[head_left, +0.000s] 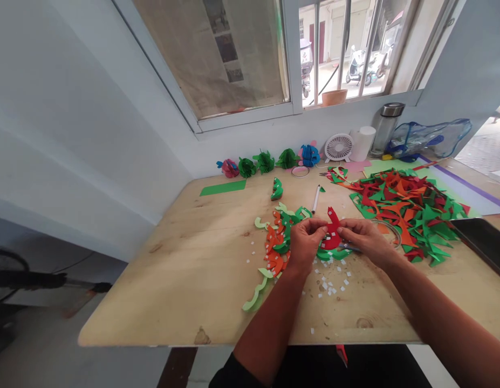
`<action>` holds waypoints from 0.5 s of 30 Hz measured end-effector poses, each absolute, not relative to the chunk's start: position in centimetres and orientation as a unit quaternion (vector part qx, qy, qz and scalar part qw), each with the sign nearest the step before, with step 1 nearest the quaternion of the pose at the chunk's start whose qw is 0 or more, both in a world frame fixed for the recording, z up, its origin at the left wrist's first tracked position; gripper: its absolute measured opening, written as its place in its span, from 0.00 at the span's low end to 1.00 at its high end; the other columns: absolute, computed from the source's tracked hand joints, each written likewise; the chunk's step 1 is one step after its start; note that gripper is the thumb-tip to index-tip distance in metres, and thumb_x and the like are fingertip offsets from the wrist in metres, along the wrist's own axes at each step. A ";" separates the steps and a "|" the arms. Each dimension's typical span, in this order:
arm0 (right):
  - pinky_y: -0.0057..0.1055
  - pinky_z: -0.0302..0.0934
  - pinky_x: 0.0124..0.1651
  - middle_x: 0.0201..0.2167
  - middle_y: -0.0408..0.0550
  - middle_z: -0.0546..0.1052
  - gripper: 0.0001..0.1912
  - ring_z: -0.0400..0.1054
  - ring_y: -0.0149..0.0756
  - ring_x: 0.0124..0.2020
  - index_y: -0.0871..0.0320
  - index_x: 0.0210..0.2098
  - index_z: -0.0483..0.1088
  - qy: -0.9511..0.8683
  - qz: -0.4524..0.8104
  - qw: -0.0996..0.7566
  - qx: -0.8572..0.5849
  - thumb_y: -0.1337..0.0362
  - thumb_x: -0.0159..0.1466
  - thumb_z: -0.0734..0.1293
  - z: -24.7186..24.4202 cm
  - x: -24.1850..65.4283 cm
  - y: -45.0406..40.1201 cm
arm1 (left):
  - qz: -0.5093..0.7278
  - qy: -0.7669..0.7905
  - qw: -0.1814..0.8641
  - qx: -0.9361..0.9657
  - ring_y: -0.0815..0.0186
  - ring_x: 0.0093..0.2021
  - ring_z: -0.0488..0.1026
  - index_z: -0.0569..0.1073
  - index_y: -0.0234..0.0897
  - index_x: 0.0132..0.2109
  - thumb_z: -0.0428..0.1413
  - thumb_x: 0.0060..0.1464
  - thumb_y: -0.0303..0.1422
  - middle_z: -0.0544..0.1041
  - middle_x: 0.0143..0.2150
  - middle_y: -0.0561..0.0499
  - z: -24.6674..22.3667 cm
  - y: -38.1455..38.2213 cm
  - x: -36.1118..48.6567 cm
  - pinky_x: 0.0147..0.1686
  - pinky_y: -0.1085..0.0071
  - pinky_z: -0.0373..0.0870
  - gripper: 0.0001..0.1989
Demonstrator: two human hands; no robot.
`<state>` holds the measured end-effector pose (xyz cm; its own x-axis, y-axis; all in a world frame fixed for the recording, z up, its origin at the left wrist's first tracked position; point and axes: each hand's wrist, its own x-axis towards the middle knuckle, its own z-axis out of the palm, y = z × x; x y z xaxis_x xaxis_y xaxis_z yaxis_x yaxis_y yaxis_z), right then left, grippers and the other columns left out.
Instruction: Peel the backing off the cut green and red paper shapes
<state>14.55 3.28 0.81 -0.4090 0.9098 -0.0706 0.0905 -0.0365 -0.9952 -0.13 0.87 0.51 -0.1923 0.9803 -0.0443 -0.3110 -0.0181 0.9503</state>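
The left hand [307,242] pinches the left edge of a red paper piece [333,241], thumb and fingertip nearly together. The right hand [362,236] meets it from the other side, its thumb and finger closed at the right edge, so the piece stands raised between the two grips above the tabletop [172,285]. Small white squares show on the red paper.

Just below the grip lie green cutouts [334,255], and nearer the person than these is a scatter of white squares [328,284]. Left of the grip, orange cutouts [274,245] lie heaped with green ones, many dotted with white squares; a pale green curl [255,298] lies to the left and nearer the person.

A pen [316,199] lies a little beyond the grip. Right of the grip, next to the right hand, a ring [398,235] lies against a big pile of paper scraps [411,207] in red, orange and green, and a phone [484,243] lies farther right. Well beyond the grip, along the wall, stand green paper figures [288,158], a blue one [310,155], a small white fan [339,147], a white roll [362,144] and a bottle [385,130].
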 end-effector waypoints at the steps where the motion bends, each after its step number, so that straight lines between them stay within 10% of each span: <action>1: 0.25 0.48 0.22 0.18 0.41 0.68 0.19 0.55 0.26 0.19 0.61 0.26 0.72 -0.601 0.588 0.348 -0.415 0.49 0.51 0.69 0.8 14.5 3.3 | 0.617 0.466 0.520 0.362 0.71 0.25 0.71 0.77 0.33 0.27 0.61 0.38 0.27 0.78 0.25 0.51 0.3 0.9 -0.1 0.30 0.74 0.68 0.04; 15: 0.24 0.45 0.22 0.18 0.38 0.66 0.15 0.53 0.24 0.20 0.61 0.26 0.70 -0.582 0.623 0.356 -0.384 0.54 0.52 0.70 0.3 14.3 3.5 | 0.607 0.508 0.411 0.453 0.69 0.27 0.72 0.77 0.33 0.30 0.58 0.43 0.28 0.78 0.28 0.51 -1.1 1.1 0.0 0.30 0.74 0.68 0.05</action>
<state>14.31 3.51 0.26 -0.4522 0.8896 -0.0644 0.0038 -0.0703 -0.9975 -0.03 1.06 -1.08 -0.2519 0.9588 0.1310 -0.0392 -0.1454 0.9886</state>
